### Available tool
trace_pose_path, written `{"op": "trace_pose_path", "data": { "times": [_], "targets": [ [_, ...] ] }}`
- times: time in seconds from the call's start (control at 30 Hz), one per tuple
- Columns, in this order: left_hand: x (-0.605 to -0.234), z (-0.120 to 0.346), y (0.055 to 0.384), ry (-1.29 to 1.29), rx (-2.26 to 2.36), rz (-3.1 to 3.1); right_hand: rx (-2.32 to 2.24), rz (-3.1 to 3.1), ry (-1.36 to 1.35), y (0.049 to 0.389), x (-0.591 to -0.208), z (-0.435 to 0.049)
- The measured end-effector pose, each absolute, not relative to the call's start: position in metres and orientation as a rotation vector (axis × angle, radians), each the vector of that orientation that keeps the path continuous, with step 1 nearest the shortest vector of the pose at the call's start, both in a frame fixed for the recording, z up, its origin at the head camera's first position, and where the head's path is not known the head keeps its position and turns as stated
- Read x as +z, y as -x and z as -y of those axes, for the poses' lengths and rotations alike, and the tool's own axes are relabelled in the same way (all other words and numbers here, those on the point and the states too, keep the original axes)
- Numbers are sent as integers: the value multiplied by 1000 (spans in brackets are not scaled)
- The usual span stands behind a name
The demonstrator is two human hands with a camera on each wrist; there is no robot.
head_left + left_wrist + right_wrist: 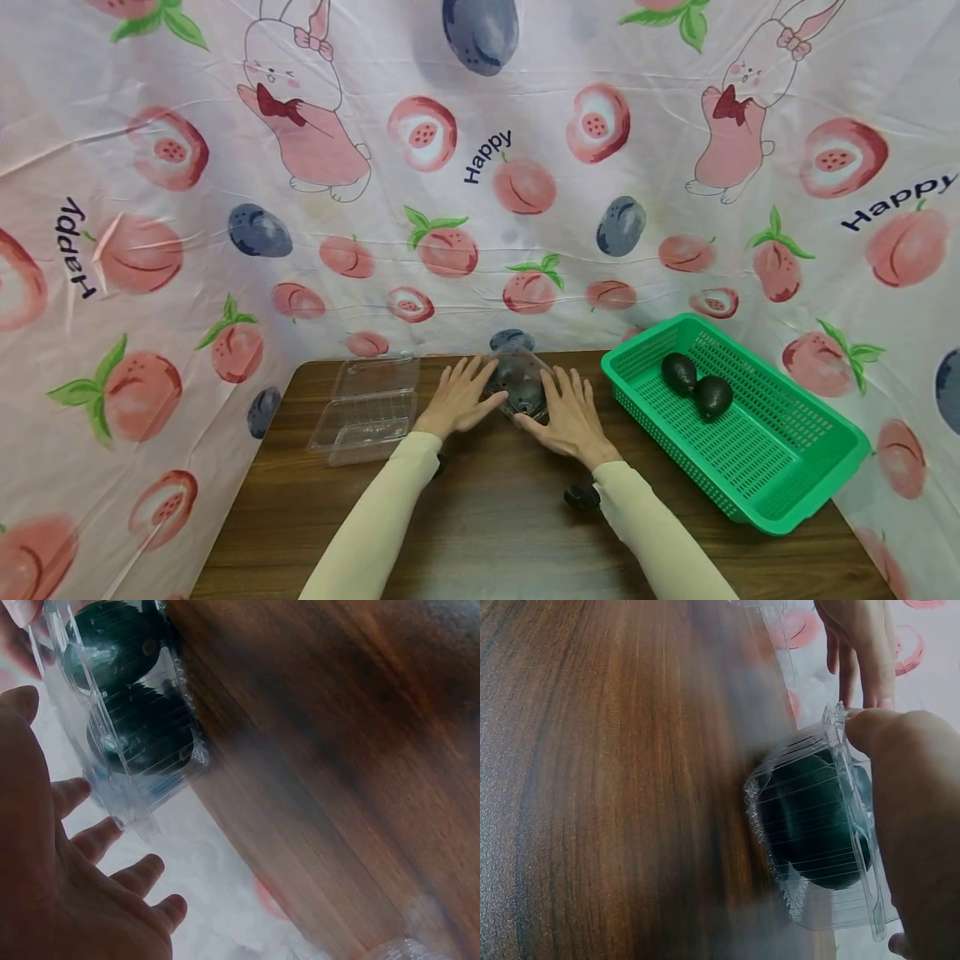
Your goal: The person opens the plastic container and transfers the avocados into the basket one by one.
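Observation:
A clear plastic clamshell box [527, 363] with its lid down stands near the table's back edge. Two dark avocados [139, 731] show through its ribbed wall in the left wrist view. My left hand [459, 400] is at the box's left side, fingers spread and fairly straight, fingertips at the rim. On the right side, my right hand [573, 423] lies with extended fingers along the box, its thumb at the front rim. In the right wrist view a dark avocado [817, 825] shows behind the plastic, and the right hand partly covers the box.
To the left, another clear clamshell box [369, 410] lies with its lid raised. A green plastic basket [780, 454] stands at the right, holding two dark avocados [696, 386]. The brown wooden table [487, 533] meets a fruit-printed cloth [525, 250] at the back and sides.

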State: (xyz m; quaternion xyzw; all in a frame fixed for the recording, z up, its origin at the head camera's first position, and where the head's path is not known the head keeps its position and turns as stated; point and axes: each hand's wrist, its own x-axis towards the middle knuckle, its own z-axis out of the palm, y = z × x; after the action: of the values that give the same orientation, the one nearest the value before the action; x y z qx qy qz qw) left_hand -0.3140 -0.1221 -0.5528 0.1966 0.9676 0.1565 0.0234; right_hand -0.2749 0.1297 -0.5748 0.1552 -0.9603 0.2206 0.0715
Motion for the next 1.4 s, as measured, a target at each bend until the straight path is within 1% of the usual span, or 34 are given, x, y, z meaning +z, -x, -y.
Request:
{"op": "trace_pose_path", "data": {
  "times": [0.33, 0.6, 0.83, 1.23, 1.4],
  "targets": [
    [-554, 121, 304, -612, 468, -3026, 673, 2855, -481, 274, -578, -130],
    [-562, 126, 295, -716, 510, -3100, 671, 2846, -517, 270, -580, -136],
    [-566, 127, 285, -720, 431, -3140, 684, 2843, -560, 263, -581, -141],
    [-570, 130, 262, -834, 405, -3220, 668, 2845, -634, 249, -580, -150],
    [-571, 131, 250, -839, 417, -3219, 652, 2823, -679, 242, -580, -154]
  ]
}}
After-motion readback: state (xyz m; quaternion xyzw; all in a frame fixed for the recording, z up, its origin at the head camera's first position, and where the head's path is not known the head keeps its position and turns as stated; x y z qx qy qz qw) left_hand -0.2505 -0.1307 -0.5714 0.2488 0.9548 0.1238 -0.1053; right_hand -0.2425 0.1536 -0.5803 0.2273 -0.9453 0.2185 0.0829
